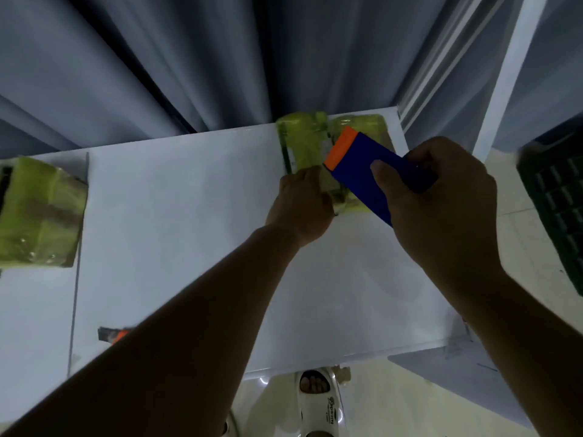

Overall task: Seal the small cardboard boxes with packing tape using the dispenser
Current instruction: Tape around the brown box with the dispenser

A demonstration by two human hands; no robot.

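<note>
At one o'clock on the white table (189,216), the right hand (441,209) grips the blue-and-orange tape dispenser (362,171) over a yellow-taped box (303,143); the left hand (303,206), fingers curled, holds the box's near edge

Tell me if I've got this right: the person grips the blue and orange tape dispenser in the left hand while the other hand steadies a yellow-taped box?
Not quite. The head view shows the right hand gripping the tape dispenser; the left hand steadies the yellow-taped box.

Yellow-taped box (304,143) at table's far edge, blue-orange dispenser (362,171) tilted above.
</note>
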